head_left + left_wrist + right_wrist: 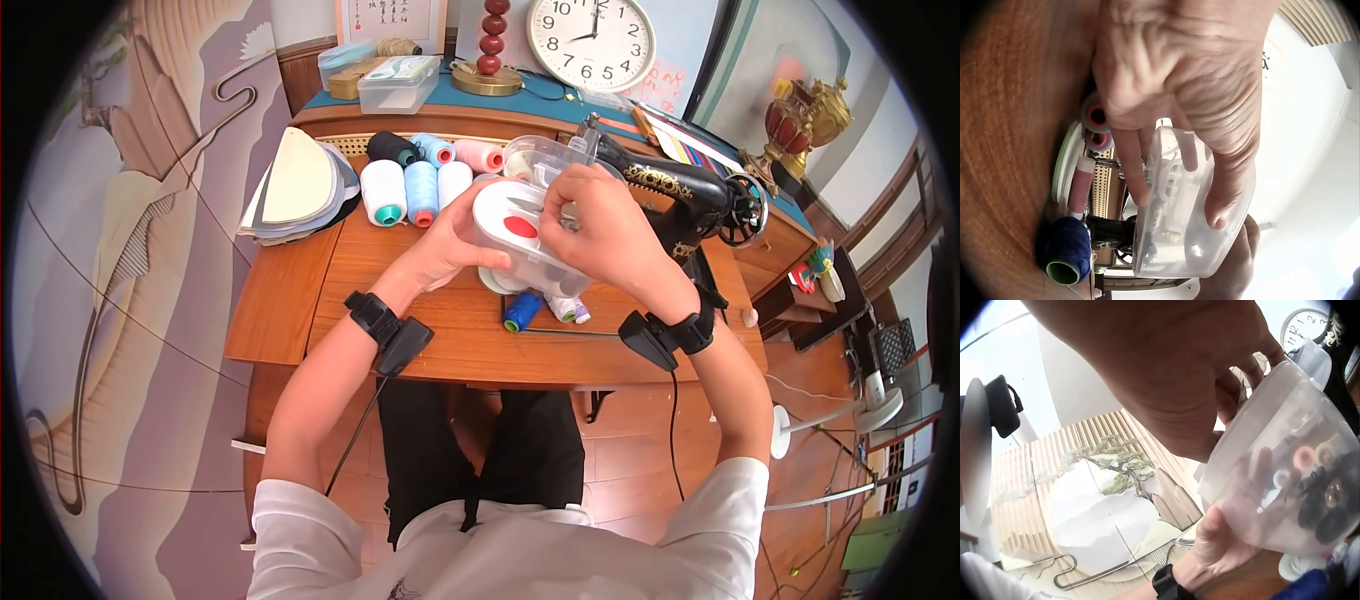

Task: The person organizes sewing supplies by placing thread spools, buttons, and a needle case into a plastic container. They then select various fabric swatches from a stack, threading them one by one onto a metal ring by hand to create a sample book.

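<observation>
In the head view my left hand (455,240) grips a clear plastic box (548,273), held up over the table. The left wrist view shows its thumb (1225,194) and fingers spread around the box's walls. A white oval piece (490,208) and a red round piece (520,227) show at the top of the box. My right hand (600,225) reaches over the open side with curled fingers, right by a slim grey thing (541,207). In the right wrist view its fingertips lie behind the box rim; I cannot tell whether they pinch anything.
A blue thread spool (520,312) and a pale spool (563,308) lie below the box. Behind stand several large spools, including a white one (383,192). Stacked fabric pieces (300,185) lie at left. A black sewing machine (665,183) stands at right.
</observation>
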Demonstrator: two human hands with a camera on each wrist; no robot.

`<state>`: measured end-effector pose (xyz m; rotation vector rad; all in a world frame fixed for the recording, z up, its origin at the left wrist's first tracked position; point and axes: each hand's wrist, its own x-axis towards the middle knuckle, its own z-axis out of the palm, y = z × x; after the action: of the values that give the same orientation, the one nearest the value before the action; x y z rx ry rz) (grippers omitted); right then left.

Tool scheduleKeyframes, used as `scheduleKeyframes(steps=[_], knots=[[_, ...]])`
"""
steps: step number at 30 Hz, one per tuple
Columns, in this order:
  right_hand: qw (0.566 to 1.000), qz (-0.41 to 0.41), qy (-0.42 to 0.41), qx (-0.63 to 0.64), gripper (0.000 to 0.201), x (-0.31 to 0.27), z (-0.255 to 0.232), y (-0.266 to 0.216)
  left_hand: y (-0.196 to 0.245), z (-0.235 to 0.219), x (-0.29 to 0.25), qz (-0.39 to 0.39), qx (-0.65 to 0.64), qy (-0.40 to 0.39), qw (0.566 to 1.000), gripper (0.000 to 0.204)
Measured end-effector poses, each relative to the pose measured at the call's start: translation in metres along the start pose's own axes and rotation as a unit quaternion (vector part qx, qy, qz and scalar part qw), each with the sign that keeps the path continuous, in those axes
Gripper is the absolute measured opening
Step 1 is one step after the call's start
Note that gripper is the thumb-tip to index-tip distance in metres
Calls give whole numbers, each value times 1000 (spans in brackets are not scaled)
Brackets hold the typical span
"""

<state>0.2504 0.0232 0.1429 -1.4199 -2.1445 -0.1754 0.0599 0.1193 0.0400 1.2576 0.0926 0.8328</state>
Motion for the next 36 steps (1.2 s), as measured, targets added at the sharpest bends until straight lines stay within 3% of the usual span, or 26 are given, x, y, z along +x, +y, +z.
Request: scheduleKeyframes(steps=[9, 21, 28, 31, 36], knots=[[999, -15, 4, -32, 13, -4, 5, 1, -1, 1, 0, -18, -6, -8, 1000, 99], [999, 4, 15, 50, 12, -2, -6, 1, -5, -5, 1, -16, 6, -4, 1000, 102], [993, 3, 89, 82, 10, -1, -23, 9, -5, -6, 5, 8, -24, -39, 999, 91], [992, 7, 102, 70, 10, -6, -42, 18, -2, -6, 3, -19, -8, -21, 1000, 96], [989, 94, 108, 35, 10, -28, -72, 53, 0, -5, 1, -26, -3, -8, 1000, 96]])
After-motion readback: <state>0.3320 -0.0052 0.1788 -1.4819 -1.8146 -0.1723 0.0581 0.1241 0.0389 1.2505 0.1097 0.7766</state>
